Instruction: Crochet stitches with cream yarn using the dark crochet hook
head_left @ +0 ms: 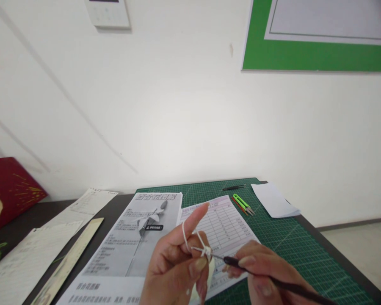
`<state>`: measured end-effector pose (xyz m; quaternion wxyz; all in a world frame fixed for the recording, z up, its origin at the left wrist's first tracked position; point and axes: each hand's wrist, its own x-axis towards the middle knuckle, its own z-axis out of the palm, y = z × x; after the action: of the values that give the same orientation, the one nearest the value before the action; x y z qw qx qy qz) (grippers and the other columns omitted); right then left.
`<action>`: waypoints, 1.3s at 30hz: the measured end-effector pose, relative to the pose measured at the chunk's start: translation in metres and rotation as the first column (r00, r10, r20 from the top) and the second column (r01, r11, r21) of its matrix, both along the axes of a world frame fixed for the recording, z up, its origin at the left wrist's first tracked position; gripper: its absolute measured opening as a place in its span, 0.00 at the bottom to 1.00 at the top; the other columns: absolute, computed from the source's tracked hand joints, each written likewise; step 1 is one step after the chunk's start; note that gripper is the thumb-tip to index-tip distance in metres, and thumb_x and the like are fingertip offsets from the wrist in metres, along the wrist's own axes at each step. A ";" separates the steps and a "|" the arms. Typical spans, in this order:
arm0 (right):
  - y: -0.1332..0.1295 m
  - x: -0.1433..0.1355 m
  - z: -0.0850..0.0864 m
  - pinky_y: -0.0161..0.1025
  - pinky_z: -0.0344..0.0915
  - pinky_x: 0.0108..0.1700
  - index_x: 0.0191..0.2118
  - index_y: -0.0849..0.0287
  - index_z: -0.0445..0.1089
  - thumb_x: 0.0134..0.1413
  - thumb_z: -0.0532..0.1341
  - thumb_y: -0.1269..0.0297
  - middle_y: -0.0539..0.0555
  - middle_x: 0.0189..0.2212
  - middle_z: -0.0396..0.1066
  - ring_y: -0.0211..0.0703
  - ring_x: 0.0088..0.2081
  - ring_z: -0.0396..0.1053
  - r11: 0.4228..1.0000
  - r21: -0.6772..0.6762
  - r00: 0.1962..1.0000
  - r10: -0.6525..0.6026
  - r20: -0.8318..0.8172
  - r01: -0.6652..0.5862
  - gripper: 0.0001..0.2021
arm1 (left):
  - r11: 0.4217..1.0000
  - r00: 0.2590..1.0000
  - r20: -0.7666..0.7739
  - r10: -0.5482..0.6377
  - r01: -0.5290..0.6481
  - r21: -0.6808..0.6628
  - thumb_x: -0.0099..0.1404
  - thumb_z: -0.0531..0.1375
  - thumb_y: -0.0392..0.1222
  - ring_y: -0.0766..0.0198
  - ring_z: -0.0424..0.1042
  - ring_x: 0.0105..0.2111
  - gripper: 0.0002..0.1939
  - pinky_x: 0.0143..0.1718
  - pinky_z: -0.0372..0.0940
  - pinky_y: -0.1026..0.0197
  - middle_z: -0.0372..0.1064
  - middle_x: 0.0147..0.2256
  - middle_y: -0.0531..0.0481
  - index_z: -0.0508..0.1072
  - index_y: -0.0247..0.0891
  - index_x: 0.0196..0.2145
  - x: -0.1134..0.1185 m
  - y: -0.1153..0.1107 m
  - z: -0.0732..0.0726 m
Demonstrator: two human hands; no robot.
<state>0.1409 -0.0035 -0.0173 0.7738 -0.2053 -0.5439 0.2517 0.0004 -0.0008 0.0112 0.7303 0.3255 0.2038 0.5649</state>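
My left hand (178,258) has its index finger raised, with white yarn (184,235) looped around it. Its thumb and other fingers pinch a small piece of white crochet work (207,251). From the right, my right hand (266,271) grips a crochet hook (282,284) with a dark handle. The hook's thin metal shaft reaches to the white stitches, where its tip is hidden. Pale crocheted fabric hangs below my left fingers, partly covered by them. Under both hands lies a printed chart sheet (220,224).
A green cutting mat (292,241) carries green thread snips (241,203), dark tweezers (233,187) and a white paper (273,199). Left are a sheet with a flower picture (114,245), a ruler (71,258), handwritten papers (34,250), and a red bag (12,190). A white wall stands behind.
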 end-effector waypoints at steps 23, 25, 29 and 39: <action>-0.002 0.019 0.004 0.32 0.63 0.24 0.29 0.58 0.69 0.61 0.57 0.62 0.47 0.18 0.65 0.34 0.21 0.64 0.914 -0.322 0.968 0.213 -0.132 -0.245 0.10 | 0.908 0.919 -0.016 -0.394 0.387 -0.162 0.38 0.54 0.26 0.75 0.44 0.10 0.32 0.19 0.52 0.66 0.55 0.09 0.59 0.76 0.22 0.44 -0.001 0.022 -0.004; 0.000 0.018 0.005 0.29 0.60 0.21 0.27 0.58 0.68 0.60 0.58 0.61 0.46 0.15 0.64 0.31 0.18 0.61 0.864 -0.409 0.950 0.216 -0.223 -0.293 0.12 | 0.899 0.911 -0.011 -0.413 0.405 -0.168 0.38 0.54 0.26 0.76 0.44 0.10 0.32 0.18 0.52 0.67 0.55 0.09 0.59 0.76 0.21 0.45 -0.001 0.022 -0.006; 0.005 0.017 0.009 0.26 0.60 0.18 0.26 0.59 0.67 0.58 0.60 0.59 0.44 0.13 0.62 0.29 0.15 0.60 0.797 -0.472 0.917 0.251 -0.311 -0.378 0.12 | 0.889 0.902 -0.004 -0.433 0.426 -0.168 0.37 0.54 0.26 0.76 0.45 0.09 0.34 0.20 0.55 0.67 0.56 0.09 0.60 0.76 0.21 0.45 0.000 0.023 -0.009; 0.017 0.009 0.012 0.27 0.60 0.09 0.22 0.59 0.64 0.47 0.67 0.54 0.39 0.06 0.56 0.26 0.07 0.49 0.611 -0.604 0.833 0.181 -0.523 -0.511 0.16 | 0.895 0.903 -0.047 -0.426 0.414 -0.168 0.36 0.54 0.27 0.76 0.43 0.09 0.31 0.18 0.50 0.66 0.52 0.07 0.61 0.79 0.27 0.41 0.003 0.022 -0.004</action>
<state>0.1501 0.0132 -0.0055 0.6587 -0.3232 -0.2538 0.6303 0.0039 0.0210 0.0070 0.8489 0.3277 0.2017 0.3624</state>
